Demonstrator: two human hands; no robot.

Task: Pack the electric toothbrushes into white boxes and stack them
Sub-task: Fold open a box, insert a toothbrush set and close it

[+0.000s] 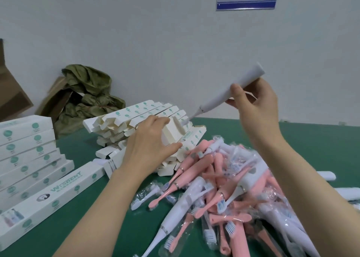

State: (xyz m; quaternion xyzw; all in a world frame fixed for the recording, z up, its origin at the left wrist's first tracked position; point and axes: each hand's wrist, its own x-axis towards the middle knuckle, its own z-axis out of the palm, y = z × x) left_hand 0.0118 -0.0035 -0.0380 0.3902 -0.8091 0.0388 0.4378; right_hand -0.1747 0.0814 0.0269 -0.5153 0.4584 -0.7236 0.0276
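My right hand (255, 104) pinches the white toothbrush (249, 77) round its thick handle. It is raised above and to the right of my left hand, with the bristle end slanting down toward it. My left hand (150, 141) clasps an open white box (171, 132) atop the pile of empty boxes (124, 120), thumb below, fingers over. The brush looks light, rigid and probably slick, so I judge the fat handle the place to grip, not the thin neck. The box is thin card that would crush easily, so a loose hold near its mouth seems best. More toothbrushes (224, 188) lie heaped under my right forearm on the table (126, 233).
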